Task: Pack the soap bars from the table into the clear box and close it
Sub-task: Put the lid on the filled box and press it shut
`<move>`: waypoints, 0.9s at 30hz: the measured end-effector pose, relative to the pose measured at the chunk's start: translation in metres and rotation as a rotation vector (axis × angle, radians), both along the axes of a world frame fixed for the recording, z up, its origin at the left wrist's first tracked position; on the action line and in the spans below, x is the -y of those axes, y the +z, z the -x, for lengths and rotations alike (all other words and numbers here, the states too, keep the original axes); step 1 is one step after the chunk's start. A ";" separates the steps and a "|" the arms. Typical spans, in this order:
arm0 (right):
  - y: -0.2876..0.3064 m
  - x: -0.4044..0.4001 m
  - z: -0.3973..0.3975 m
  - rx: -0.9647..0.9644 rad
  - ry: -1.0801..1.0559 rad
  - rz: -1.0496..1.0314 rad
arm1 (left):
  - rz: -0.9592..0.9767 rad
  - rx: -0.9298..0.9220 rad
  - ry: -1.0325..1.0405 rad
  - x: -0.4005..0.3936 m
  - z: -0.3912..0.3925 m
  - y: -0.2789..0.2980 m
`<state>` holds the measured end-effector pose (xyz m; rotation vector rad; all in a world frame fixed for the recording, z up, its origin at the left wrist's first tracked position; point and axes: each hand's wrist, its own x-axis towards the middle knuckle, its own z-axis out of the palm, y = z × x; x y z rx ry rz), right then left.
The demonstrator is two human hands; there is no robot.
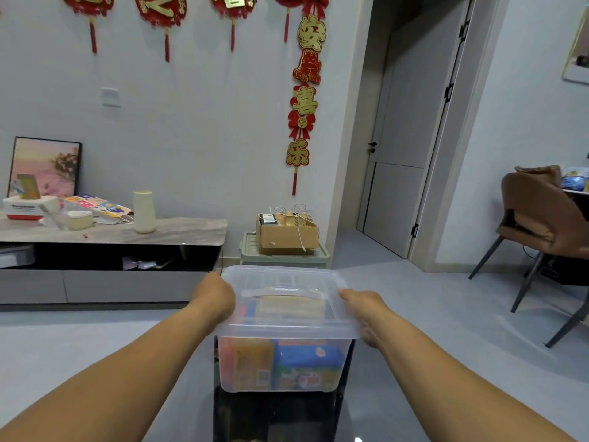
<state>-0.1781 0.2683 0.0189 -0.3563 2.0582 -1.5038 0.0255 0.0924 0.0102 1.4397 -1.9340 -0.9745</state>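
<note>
A clear plastic box (318, 382) stands on a dark glossy table (277, 416) in front of me. Its clear lid (280, 320), with a white handle on top, lies over the box. Through the walls I see packaged soap bars (280, 365) in orange, blue and red wrappers. My left hand (216, 295) grips the lid's left edge, fingers curled over it. My right hand (366, 311) holds the lid's right edge, thumb on top.
A low TV cabinet (111, 250) with a vase, boxes and a framed picture runs along the left wall. A cardboard box (287, 234) sits on a green bin behind the table. A brown chair (538, 224) stands at the right, a door beyond.
</note>
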 end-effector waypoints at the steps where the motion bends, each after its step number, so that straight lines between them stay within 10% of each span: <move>1: 0.001 0.002 -0.001 -0.054 0.011 -0.027 | 0.006 0.006 0.004 0.000 0.000 0.000; 27: 0.011 0.006 -0.012 -0.308 0.219 -0.201 | 0.280 0.328 -0.262 -0.015 -0.003 0.012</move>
